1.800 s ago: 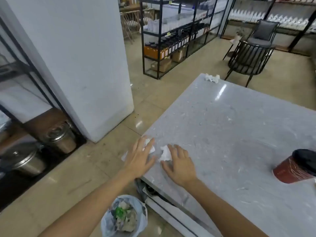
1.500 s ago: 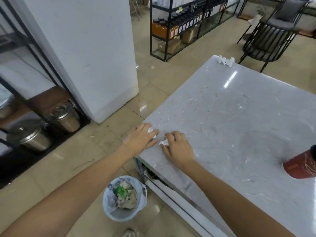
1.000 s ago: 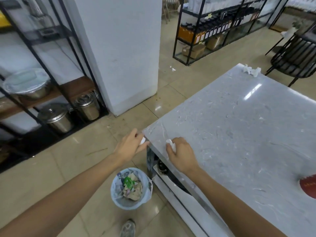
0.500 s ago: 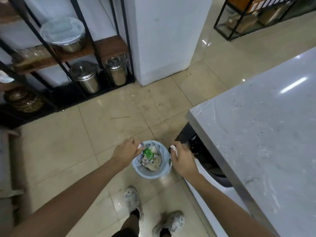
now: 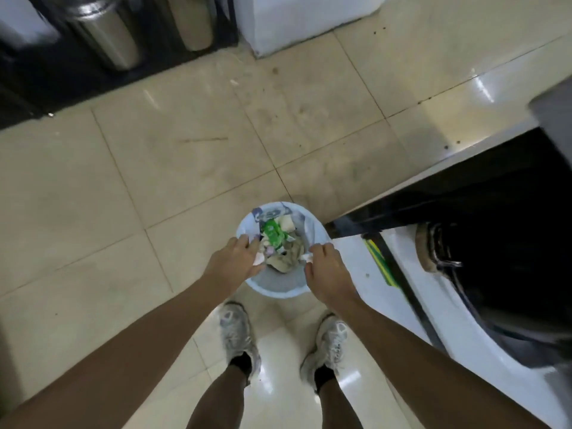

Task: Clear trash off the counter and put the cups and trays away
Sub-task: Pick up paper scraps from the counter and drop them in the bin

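Since the counter-top frames both hands had left the grey marble surface and come down over the floor, and the view had tipped to look almost straight down; the left hand (image 5: 234,262) hung over the near-left rim of the waste bin (image 5: 280,291), its fingers curled and pinching a small white paper scrap (image 5: 258,260) at the fingertips; the right hand (image 5: 327,274) hung over the near-right rim, fingers likewise curled round a second white scrap (image 5: 306,257) that showed only as a sliver past the knuckles; both scraps sat above the open mouth of the bin, still in the hands; the bin stood on the beige tiled floor (image 5: 185,181), lined with a pale bag and holding crumpled paper and a green wrapper (image 5: 273,236); two worn grey-white shoes (image 5: 238,339) stood just behind the bin, one under each forearm; the counter corner (image 5: 554,116) showed only at the right edge, with a dark open space beneath it and a white panel (image 5: 433,305) running alongside the right foot; steel canisters (image 5: 108,38) stood on a dark low shelf at the top left, blurred; a white pillar base (image 5: 309,20) stood at the top centre.
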